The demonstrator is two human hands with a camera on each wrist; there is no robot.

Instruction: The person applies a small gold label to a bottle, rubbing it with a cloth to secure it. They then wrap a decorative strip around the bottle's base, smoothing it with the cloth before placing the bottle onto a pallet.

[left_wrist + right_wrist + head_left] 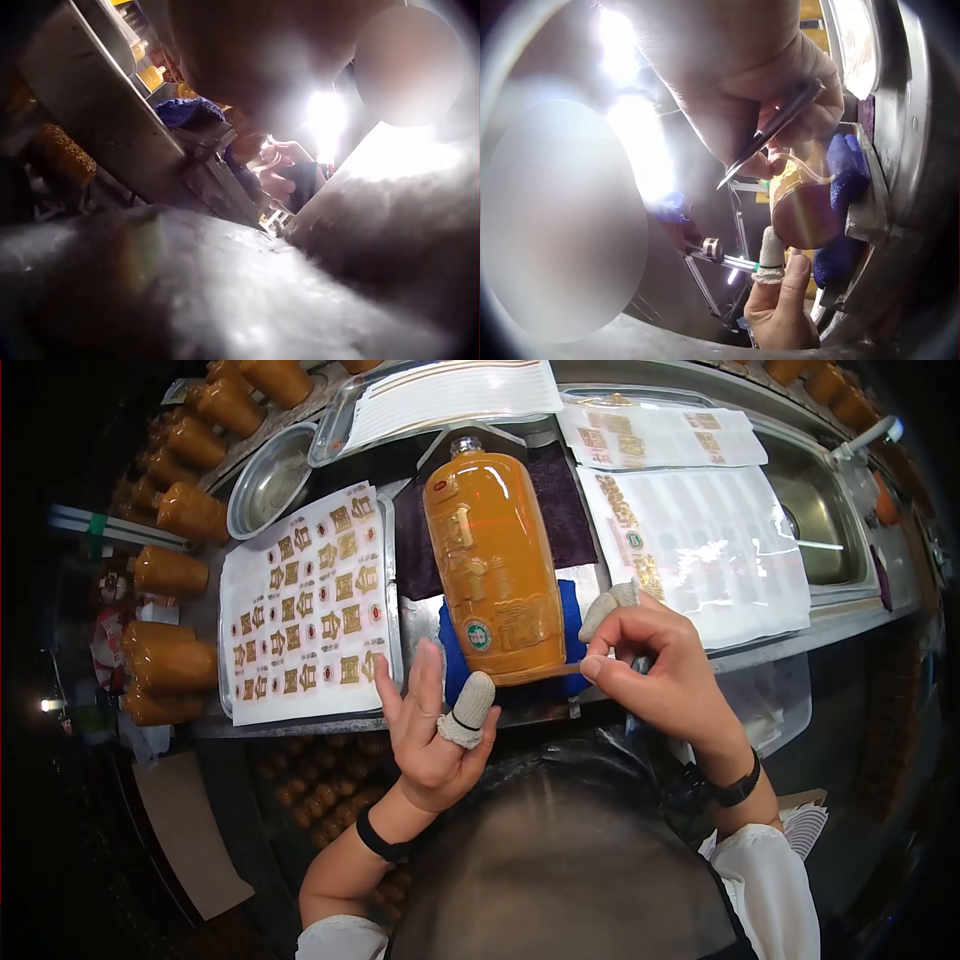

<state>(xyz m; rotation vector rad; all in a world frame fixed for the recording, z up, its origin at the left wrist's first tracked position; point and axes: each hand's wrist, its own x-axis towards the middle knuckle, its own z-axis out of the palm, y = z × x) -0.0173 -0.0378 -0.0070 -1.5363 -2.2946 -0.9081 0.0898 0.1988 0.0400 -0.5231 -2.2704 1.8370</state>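
An amber-brown bottle (495, 560) with raised gold decorations and a green round label lies on blue cloth (452, 650), its neck away from the body. My left hand (430, 745), fingers extended, has its cloth-capped fingertip against or very near the base's left corner. At the right corner, my right hand (650, 660) pinches a thin pale strip (804, 165) between thumb and finger; the strip runs to the base. In the right wrist view, a pointed dark metal tool (772, 131) also lies in this right hand (742, 90). The left wrist view shows little of the bottle.
Left of the bottle lies a sheet of gold and red stickers (310, 600) on a tray, with a metal bowl (270, 480) behind. More sticker sheets (700, 550) lie right, beside a sink (835, 545). Several amber bottles (190, 512) stand along the left edge.
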